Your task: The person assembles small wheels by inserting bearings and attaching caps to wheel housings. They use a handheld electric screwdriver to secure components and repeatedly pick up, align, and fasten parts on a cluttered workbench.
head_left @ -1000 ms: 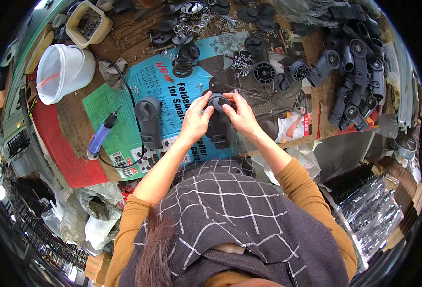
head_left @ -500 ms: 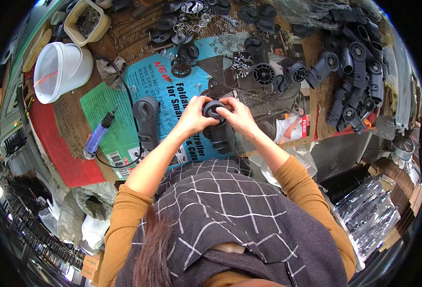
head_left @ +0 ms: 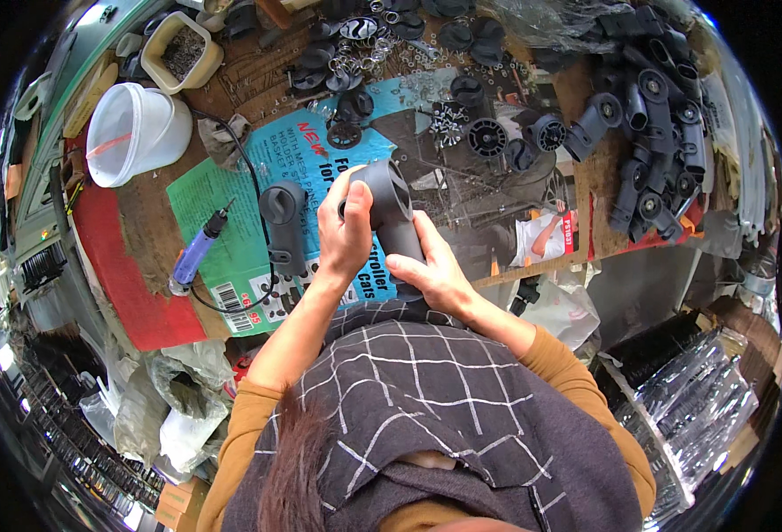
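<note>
Both hands hold a dark grey plastic joint piece [head_left: 397, 232], tilted up from the bench, with a round knob-like cap at its far end. My left hand [head_left: 346, 232] is closed around the capped end, thumb pressed along its side. Around the lower tube my right hand [head_left: 435, 273] grips with thumb and fingers. A similar grey joint piece [head_left: 284, 244] lies just left of my left hand. Further left rests a purple electric screwdriver [head_left: 198, 250] with a black cord. Beyond the hands are a small heap of screws [head_left: 448, 124] and a round ribbed disc [head_left: 486, 137].
A white bucket [head_left: 147, 133] and a cream tub [head_left: 178, 55] of small metal bits stand at the far left. Tubular grey parts [head_left: 652, 177] are piled at the right. Metal rings [head_left: 351, 66] and dark caps lie at the back. Printed cardboard [head_left: 218, 213] covers the bench.
The joint piece has been raised and tilted off the bench. My left hand has shifted to its side, and my right hand has moved from the cap down to the tube.
</note>
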The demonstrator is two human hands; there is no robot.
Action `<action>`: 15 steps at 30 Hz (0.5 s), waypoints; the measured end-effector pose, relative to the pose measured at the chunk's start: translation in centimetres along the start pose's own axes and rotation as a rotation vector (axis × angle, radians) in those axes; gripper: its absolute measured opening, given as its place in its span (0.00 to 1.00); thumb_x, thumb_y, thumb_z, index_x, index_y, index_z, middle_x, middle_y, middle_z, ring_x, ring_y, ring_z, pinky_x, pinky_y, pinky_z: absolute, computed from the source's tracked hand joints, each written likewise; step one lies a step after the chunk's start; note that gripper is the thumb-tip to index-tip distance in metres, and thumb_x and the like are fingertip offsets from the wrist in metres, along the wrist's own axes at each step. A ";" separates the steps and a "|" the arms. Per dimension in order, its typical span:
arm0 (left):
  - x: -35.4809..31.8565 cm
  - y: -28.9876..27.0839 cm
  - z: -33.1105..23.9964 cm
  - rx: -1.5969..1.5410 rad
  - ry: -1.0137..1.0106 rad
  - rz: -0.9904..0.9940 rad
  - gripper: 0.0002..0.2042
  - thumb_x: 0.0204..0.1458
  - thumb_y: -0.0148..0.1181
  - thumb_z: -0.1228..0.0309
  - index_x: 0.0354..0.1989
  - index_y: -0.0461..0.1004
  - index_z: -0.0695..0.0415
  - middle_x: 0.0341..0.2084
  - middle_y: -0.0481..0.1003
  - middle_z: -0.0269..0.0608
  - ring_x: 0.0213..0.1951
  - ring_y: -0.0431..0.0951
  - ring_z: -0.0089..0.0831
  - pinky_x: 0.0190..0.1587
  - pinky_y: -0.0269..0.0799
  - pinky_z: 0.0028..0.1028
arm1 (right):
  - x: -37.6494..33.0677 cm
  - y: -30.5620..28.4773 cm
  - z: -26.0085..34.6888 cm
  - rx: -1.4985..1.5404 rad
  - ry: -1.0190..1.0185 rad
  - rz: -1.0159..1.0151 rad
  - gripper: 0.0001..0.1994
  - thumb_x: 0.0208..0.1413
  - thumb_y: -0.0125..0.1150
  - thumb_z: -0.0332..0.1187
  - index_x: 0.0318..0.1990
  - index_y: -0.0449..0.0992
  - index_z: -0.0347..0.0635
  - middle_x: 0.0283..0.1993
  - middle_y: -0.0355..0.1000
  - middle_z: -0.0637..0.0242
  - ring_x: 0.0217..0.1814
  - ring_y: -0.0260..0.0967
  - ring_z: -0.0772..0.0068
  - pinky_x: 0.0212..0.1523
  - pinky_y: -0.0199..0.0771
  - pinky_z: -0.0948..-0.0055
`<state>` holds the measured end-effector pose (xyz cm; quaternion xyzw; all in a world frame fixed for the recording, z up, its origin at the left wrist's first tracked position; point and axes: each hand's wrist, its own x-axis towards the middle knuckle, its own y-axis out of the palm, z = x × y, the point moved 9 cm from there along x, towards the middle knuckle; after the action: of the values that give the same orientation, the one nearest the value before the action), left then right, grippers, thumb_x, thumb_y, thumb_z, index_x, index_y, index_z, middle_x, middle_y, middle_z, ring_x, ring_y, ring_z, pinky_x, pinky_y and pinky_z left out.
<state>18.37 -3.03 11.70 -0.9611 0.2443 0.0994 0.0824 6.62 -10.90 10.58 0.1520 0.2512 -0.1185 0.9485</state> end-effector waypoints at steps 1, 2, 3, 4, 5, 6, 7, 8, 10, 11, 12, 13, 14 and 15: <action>-0.3 0.0 0.1 -0.020 -0.060 0.013 0.28 0.58 0.47 0.46 0.48 0.71 0.64 0.34 0.74 0.36 0.37 0.71 0.22 0.40 0.68 0.23 | -0.5 0.1 0.3 -0.043 -0.001 0.013 0.34 0.47 0.64 0.44 0.59 0.59 0.39 0.44 0.71 0.55 0.44 0.69 0.66 0.45 0.69 0.68; -0.5 0.2 -0.5 -0.036 -0.044 0.036 0.29 0.59 0.46 0.46 0.48 0.71 0.64 0.35 0.74 0.36 0.37 0.71 0.21 0.41 0.67 0.23 | -0.9 0.0 0.7 -0.060 -0.005 0.001 0.34 0.47 0.64 0.44 0.59 0.58 0.38 0.45 0.71 0.54 0.44 0.70 0.64 0.46 0.69 0.67; -0.7 0.4 -0.8 -0.045 -0.056 0.068 0.29 0.59 0.45 0.45 0.48 0.71 0.64 0.35 0.75 0.36 0.38 0.71 0.21 0.42 0.67 0.23 | -1.3 0.0 1.0 -0.077 -0.010 -0.012 0.34 0.47 0.64 0.44 0.59 0.58 0.38 0.45 0.71 0.53 0.45 0.70 0.63 0.46 0.69 0.66; -0.9 0.6 -0.8 -0.050 -0.087 0.102 0.30 0.59 0.45 0.44 0.48 0.72 0.63 0.36 0.75 0.36 0.38 0.71 0.21 0.43 0.67 0.23 | -1.7 -0.1 1.2 -0.093 -0.013 -0.024 0.34 0.47 0.63 0.44 0.59 0.58 0.38 0.46 0.71 0.52 0.46 0.71 0.61 0.47 0.69 0.65; -1.4 1.8 0.4 -0.357 -0.290 0.183 0.31 0.60 0.43 0.42 0.49 0.72 0.61 0.35 0.75 0.35 0.38 0.72 0.23 0.46 0.66 0.25 | -2.0 -0.1 1.6 -0.165 -0.035 -0.028 0.34 0.47 0.63 0.44 0.59 0.58 0.38 0.46 0.71 0.50 0.46 0.71 0.59 0.47 0.69 0.64; -2.4 2.4 1.3 -0.665 -0.492 0.207 0.30 0.60 0.42 0.41 0.46 0.74 0.59 0.34 0.74 0.34 0.36 0.72 0.24 0.47 0.67 0.28 | -2.3 -0.1 1.9 -0.236 -0.057 -0.032 0.34 0.47 0.63 0.45 0.59 0.58 0.38 0.46 0.72 0.49 0.47 0.72 0.57 0.48 0.69 0.63; -2.4 2.1 2.1 -0.622 -0.535 0.106 0.28 0.60 0.42 0.43 0.44 0.74 0.58 0.34 0.76 0.35 0.37 0.75 0.25 0.46 0.68 0.29 | -2.4 -0.2 2.0 -0.300 -0.068 -0.059 0.34 0.46 0.63 0.45 0.58 0.58 0.38 0.46 0.72 0.48 0.48 0.72 0.54 0.48 0.69 0.62; -2.5 1.8 2.2 -0.638 -0.514 0.034 0.26 0.61 0.43 0.45 0.42 0.74 0.57 0.35 0.78 0.36 0.37 0.77 0.26 0.45 0.70 0.30 | -2.5 -0.1 1.9 -0.284 -0.066 -0.060 0.34 0.46 0.63 0.45 0.58 0.58 0.38 0.46 0.72 0.47 0.47 0.72 0.53 0.48 0.69 0.61; -2.0 0.8 1.9 -0.565 -0.356 -0.088 0.20 0.63 0.42 0.52 0.36 0.73 0.56 0.31 0.77 0.36 0.32 0.76 0.25 0.41 0.70 0.27 | -2.5 0.1 1.4 -0.236 -0.055 -0.076 0.34 0.47 0.64 0.45 0.57 0.58 0.38 0.45 0.72 0.46 0.47 0.72 0.51 0.48 0.69 0.59; -2.0 0.9 1.4 -0.555 -0.255 -0.082 0.20 0.63 0.42 0.52 0.36 0.74 0.57 0.31 0.77 0.36 0.32 0.76 0.25 0.40 0.70 0.27 | -2.6 -0.2 1.1 -0.248 -0.048 -0.113 0.34 0.47 0.64 0.46 0.57 0.58 0.38 0.45 0.72 0.46 0.47 0.72 0.51 0.48 0.69 0.59; -2.2 0.7 1.5 -0.496 -0.231 -0.098 0.21 0.63 0.41 0.53 0.37 0.74 0.57 0.31 0.76 0.36 0.32 0.76 0.25 0.40 0.70 0.26 | -2.8 -0.2 0.8 -0.247 -0.050 -0.119 0.34 0.47 0.64 0.46 0.57 0.58 0.38 0.45 0.72 0.46 0.46 0.72 0.51 0.48 0.69 0.59; -2.2 1.0 1.3 -0.483 -0.173 -0.080 0.21 0.63 0.41 0.53 0.37 0.74 0.58 0.31 0.76 0.36 0.32 0.76 0.25 0.40 0.70 0.26 | -2.9 0.0 0.5 -0.243 -0.053 -0.124 0.34 0.47 0.64 0.47 0.57 0.58 0.37 0.44 0.72 0.45 0.46 0.72 0.51 0.48 0.69 0.59; -2.4 0.8 1.0 -0.455 -0.128 -0.085 0.22 0.63 0.40 0.53 0.38 0.74 0.59 0.31 0.76 0.36 0.32 0.75 0.25 0.40 0.70 0.26 | -3.1 0.1 0.1 -0.248 -0.030 -0.125 0.34 0.48 0.63 0.48 0.57 0.58 0.38 0.44 0.72 0.45 0.46 0.72 0.52 0.48 0.69 0.59; -2.4 0.7 1.0 -0.396 -0.102 -0.112 0.28 0.65 0.35 0.53 0.38 0.77 0.65 0.28 0.76 0.36 0.30 0.73 0.24 0.37 0.68 0.24 | -3.4 0.2 0.0 -0.233 -0.052 -0.158 0.35 0.49 0.63 0.49 0.57 0.57 0.38 0.44 0.72 0.46 0.46 0.72 0.53 0.48 0.69 0.60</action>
<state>15.80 -2.37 11.21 -0.9643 0.1616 0.1893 -0.0903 3.82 -10.27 12.40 0.0175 0.2500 -0.1668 0.9536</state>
